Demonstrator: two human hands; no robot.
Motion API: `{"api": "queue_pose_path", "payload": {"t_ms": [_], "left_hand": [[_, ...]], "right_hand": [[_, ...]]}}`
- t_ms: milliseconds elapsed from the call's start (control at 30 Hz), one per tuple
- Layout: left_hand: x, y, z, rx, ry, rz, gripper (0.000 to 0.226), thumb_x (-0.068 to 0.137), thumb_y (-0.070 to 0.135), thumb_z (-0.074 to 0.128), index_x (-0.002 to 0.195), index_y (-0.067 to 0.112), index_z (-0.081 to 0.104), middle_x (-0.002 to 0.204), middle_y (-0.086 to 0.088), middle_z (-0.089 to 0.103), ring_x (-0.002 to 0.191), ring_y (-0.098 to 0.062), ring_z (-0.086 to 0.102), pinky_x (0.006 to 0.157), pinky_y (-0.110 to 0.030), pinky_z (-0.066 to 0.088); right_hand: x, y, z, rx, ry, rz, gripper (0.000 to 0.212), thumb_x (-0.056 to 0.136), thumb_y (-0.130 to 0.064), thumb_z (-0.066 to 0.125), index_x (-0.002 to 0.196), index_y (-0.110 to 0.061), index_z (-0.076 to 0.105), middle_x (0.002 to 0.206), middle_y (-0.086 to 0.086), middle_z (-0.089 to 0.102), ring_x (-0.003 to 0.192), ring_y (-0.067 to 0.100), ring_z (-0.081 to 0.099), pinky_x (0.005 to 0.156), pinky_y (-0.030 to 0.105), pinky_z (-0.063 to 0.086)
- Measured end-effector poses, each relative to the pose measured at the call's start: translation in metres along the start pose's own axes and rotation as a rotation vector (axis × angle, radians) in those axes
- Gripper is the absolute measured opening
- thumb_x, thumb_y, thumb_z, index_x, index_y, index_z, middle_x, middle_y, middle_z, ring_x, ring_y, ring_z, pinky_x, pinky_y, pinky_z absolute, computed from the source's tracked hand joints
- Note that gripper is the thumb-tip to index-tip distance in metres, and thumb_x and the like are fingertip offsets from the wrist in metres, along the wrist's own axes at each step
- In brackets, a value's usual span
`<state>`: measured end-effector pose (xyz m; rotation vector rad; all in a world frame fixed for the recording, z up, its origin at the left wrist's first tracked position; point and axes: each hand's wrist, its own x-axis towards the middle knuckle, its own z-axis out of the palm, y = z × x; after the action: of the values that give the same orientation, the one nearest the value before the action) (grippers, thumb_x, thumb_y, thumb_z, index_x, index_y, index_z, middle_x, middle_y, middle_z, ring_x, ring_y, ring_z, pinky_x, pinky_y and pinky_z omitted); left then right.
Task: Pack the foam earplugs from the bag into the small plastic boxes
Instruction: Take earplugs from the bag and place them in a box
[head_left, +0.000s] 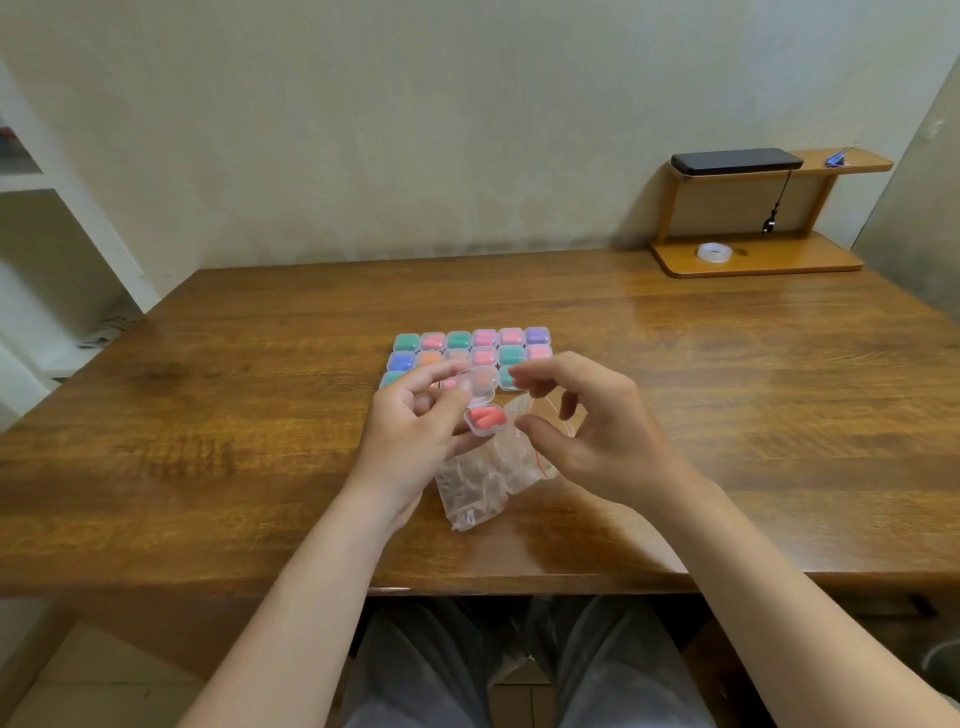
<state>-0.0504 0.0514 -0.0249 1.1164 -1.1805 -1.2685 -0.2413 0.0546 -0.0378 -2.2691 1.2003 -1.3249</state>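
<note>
- The wooden worktop (208, 415) carries a grid of filled boxes (470, 349).
- A clear bag (483, 486) lies under both hands.
- The left hand (415, 431) has its fingers clamped on the open box (497, 429), with red earplugs (487, 417) inside.
- The right hand (587, 415) has its fingers apart and loosely curled, thumb just beside that box.

Small clear open box (487, 421), lid tipped up at far side, red foam earplugs (488, 417) lying inside; gripped by left hand (415, 423) just above bag (480, 480). Clear zip plastic, crumpled, seemingly empty. Beyond, closed boxes (485, 344) in three touching rows: green, pink, orange, blue, purple fills.
</note>
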Motion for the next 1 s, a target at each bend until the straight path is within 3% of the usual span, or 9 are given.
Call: {"api": "queue_pose_path", "payload": {"t_ms": [67, 200, 400, 533, 633, 1000], "left_hand": [[0.001, 0.001, -0.001, -0.019, -0.05, 0.003, 0.031, 0.097, 0.009, 0.065, 0.128, 0.014, 0.066, 0.114, -0.012, 0.074, 0.101, -0.027, 0.074, 0.088, -0.047, 0.06], [0.003, 0.001, -0.003, 0.013, -0.154, 0.052, 0.041, 0.085, 0.005, 0.077, 0.122, 0.02, 0.071, 0.118, -0.014, 0.07, 0.112, -0.027, 0.069, 0.09, -0.045, 0.059], [0.002, 0.003, -0.006, 0.104, -0.253, 0.094, 0.045, 0.086, -0.007, 0.072, 0.127, 0.012, 0.067, 0.121, -0.01, 0.07, 0.102, -0.026, 0.074, 0.09, -0.041, 0.06], [0.003, 0.0, -0.006, 0.13, -0.219, 0.13, 0.036, 0.087, -0.004, 0.071, 0.122, 0.008, 0.068, 0.116, -0.012, 0.072, 0.098, -0.026, 0.075, 0.082, -0.04, 0.062], [0.005, -0.003, -0.006, 0.211, -0.182, 0.195, 0.033, 0.088, 0.0, 0.073, 0.117, 0.013, 0.069, 0.109, -0.007, 0.074, 0.097, -0.021, 0.075, 0.077, -0.038, 0.063], [0.009, -0.009, -0.005, 0.207, -0.156, 0.277, 0.023, 0.088, 0.002, 0.073, 0.108, 0.013, 0.073, 0.102, -0.005, 0.077, 0.095, -0.023, 0.075, 0.076, -0.041, 0.063]], "right_hand": [[0.002, 0.002, -0.004, -0.064, -0.039, 0.005, 0.049, 0.081, -0.018, 0.078, 0.128, -0.017, 0.061, 0.114, -0.006, 0.065, 0.103, 0.008, 0.059, 0.08, 0.015, 0.043], [0.006, 0.004, -0.005, -0.12, -0.104, 0.029, 0.06, 0.083, -0.026, 0.079, 0.138, -0.021, 0.055, 0.125, -0.007, 0.061, 0.111, 0.01, 0.056, 0.089, 0.024, 0.046], [0.009, 0.006, -0.004, -0.119, -0.071, 0.023, 0.041, 0.087, -0.028, 0.075, 0.126, -0.018, 0.065, 0.118, -0.004, 0.066, 0.108, 0.009, 0.06, 0.086, 0.02, 0.045], [0.008, 0.005, -0.002, -0.119, -0.058, -0.004, 0.03, 0.09, -0.031, 0.069, 0.116, -0.017, 0.068, 0.108, -0.006, 0.069, 0.097, 0.002, 0.06, 0.08, 0.01, 0.043], [0.009, 0.004, -0.001, -0.129, -0.054, 0.002, 0.028, 0.092, -0.036, 0.063, 0.113, -0.018, 0.069, 0.105, -0.007, 0.069, 0.094, 0.002, 0.06, 0.077, 0.012, 0.046], [0.01, 0.007, 0.0, -0.135, 0.004, -0.047, 0.021, 0.09, -0.019, 0.072, 0.11, -0.014, 0.07, 0.1, -0.004, 0.07, 0.089, 0.004, 0.06, 0.079, 0.01, 0.044]]}}
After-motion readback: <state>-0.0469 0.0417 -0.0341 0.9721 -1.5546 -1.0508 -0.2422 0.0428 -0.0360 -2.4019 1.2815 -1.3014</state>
